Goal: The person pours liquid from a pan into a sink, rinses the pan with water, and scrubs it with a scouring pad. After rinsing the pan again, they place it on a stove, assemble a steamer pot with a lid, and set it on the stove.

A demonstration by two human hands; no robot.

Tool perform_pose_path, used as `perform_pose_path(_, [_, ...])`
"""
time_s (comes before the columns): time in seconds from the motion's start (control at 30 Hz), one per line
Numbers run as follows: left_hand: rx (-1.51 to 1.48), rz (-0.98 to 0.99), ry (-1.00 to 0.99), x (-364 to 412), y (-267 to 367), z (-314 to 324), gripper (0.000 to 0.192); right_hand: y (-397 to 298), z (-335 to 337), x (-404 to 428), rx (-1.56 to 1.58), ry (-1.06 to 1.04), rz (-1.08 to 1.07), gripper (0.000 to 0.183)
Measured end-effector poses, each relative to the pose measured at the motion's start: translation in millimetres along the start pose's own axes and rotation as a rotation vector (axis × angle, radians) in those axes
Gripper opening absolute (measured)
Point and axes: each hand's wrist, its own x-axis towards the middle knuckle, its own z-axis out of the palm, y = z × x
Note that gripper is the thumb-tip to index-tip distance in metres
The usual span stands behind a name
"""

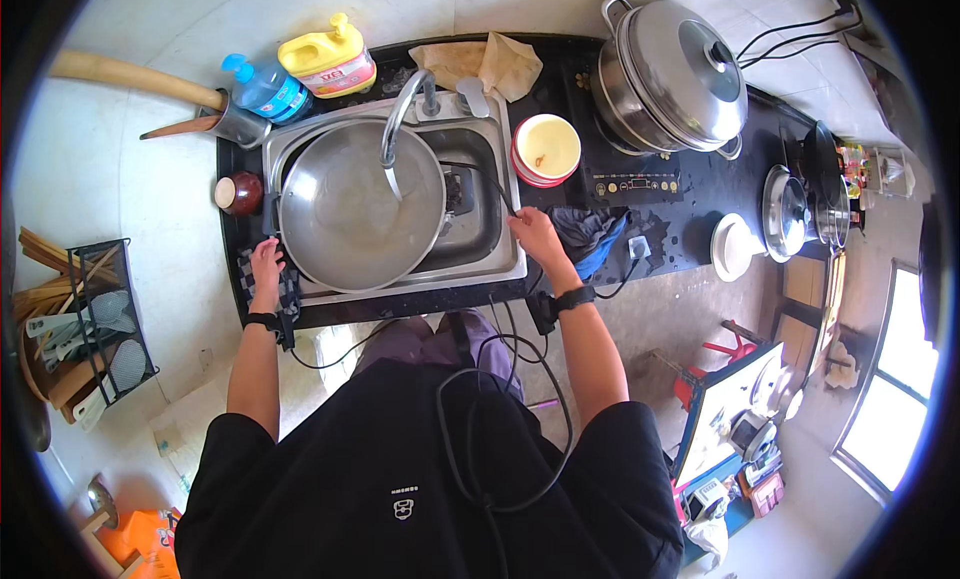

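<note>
A large metal wok (352,211) lies across the left part of a steel double sink (491,271), under a curved chrome faucet (409,106) with water running into it. My left hand (266,267) is beside the wok's dark side handle (271,213), its fingers apart, above a checked cloth (289,290). At the sink's right rim, my right hand (534,232) has its fingers closed on the end of a long dark handle (491,185), which reaches over the right basin towards the wok. Whether it belongs to the wok or to a separate tool is hidden.
Right of the sink stand stacked bowls (547,147), a dark cloth (589,234) and a large lidded steamer pot (667,76) on an induction cooktop (637,185). Behind are a yellow detergent jug (330,61) and a blue pump bottle (274,91). A small brown jar (241,193) is at left.
</note>
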Motion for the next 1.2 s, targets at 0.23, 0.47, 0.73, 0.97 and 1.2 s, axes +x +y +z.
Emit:
perform_pose_path(0.23, [0.036, -0.036, 0.014, -9.4, -0.3, -0.7, 0.026, 26.2, 37.0, 22.9, -0.199, 0.033, 0.039, 0.043])
perform_pose_path(0.47, [0.05, -0.029, 0.02, -13.5, -4.7, -0.7, 0.024, 7.2, 73.9, 54.4, 0.285, 0.055, 0.326, 0.052])
perform_pose_path(0.73, [0.561, 0.361, 0.303, 49.0, -68.0, -16.7, 0.039, -20.7, 87.2, 76.8, 0.169, -0.153, 0.284, 0.049])
perform_pose_path(0.97, [-0.209, 0.007, 0.095, 54.2, -2.5, 9.9, 0.031, -12.8, 121.1, 87.4, 0.165, 0.089, 0.234, 0.069])
perform_pose_path(1.2, [-0.264, -0.164, 0.166, 59.2, 40.8, 23.7, 0.03, 8.6, 132.4, 87.8, 0.172, 0.082, 0.249, 0.057])
